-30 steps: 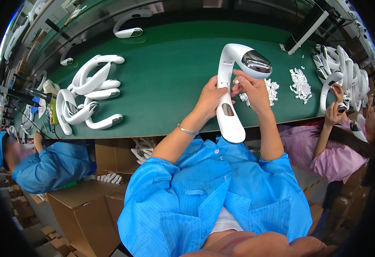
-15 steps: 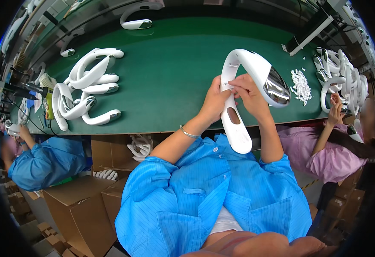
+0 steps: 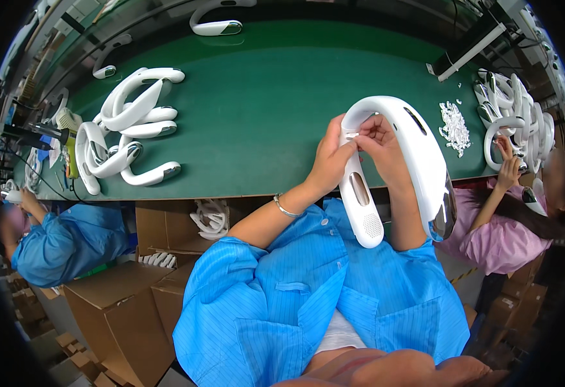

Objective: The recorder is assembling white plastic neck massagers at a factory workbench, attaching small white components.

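Note:
A white U-shaped neck massager (image 3: 424, 164), with a dark glossy end and a slot in its other arm, is held up before my chest. My left hand (image 3: 329, 160) is closed round the slotted arm, its thumb on the inner face. Inside the curve, my right hand (image 3: 383, 147) has its fingers pinched against that same inner face, near my left thumb. Something small and white shows at those fingertips, too small to make out. The massager's curved arm passes over my right wrist.
Several similar massagers lie piled on the green table (image 3: 256, 129) at left (image 3: 124, 116) and right (image 3: 521, 122). Small white plastic pieces (image 3: 454, 129) are heaped at right. Co-workers in blue (image 3: 76, 245) and pink (image 3: 495, 232) sit either side. Cardboard boxes (image 3: 121, 316) stand below the table.
The massager has been turned and lowered, its glossy end swinging down and right towards my right forearm. Both hands stay at the inner face; my right fingers have curled in more.

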The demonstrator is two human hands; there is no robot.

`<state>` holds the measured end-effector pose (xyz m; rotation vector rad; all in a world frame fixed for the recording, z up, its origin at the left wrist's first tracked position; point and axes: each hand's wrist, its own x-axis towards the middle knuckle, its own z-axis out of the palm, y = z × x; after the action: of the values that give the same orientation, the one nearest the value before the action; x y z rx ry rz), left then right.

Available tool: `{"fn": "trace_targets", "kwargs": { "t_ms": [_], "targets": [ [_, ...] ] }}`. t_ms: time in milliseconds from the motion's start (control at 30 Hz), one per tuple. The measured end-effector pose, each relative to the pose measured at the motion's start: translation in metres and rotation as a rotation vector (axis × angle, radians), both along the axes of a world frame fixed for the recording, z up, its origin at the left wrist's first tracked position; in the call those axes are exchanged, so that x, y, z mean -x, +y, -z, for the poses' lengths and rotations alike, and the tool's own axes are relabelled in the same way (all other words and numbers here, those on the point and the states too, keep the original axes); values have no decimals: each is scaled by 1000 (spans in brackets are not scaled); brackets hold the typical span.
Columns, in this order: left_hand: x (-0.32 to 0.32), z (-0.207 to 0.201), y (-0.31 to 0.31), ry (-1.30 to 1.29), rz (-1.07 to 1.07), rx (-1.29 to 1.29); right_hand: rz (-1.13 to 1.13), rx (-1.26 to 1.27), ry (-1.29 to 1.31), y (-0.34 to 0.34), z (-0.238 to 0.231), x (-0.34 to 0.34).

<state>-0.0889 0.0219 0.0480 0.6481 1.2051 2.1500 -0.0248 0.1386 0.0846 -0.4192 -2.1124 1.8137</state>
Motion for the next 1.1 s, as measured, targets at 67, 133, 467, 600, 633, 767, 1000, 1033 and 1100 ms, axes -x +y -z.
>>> {"fn": "trace_targets", "kwargs": {
  "t_ms": [67, 133, 467, 600, 633, 767, 1000, 1033, 1100],
  "targets": [
    [-3, -5, -1, 21, -9, 1, 7, -87, 55, 0, -5, -1],
    [-5, -9, -4, 42, -25, 2, -10, -185, 5, 1, -15, -4],
    [-17, -19, -11, 416, -158, -17, 12, -167, 152, -3, -9, -17],
    [-18, -23, -16, 412, -101, 6, 35, -103, 201, -3, -2, -20],
    [-18, -22, -16, 412, -103, 7, 45, -89, 216, -3, 2, -22],
    [-18, -17, -9, 422, -166, 59, 98, 46, 269, 1, 20, -25],
    [0, 12, 25, -170, -9, -24, 216, 290, 67, 9, 53, -14],
    [1, 19, 30, -263, 3, 4, 262, 269, -1, -3, 26, -15],
    [9, 21, 31, -396, 67, 68, 237, 404, -112, 8, 40, -29]
  ]
}}
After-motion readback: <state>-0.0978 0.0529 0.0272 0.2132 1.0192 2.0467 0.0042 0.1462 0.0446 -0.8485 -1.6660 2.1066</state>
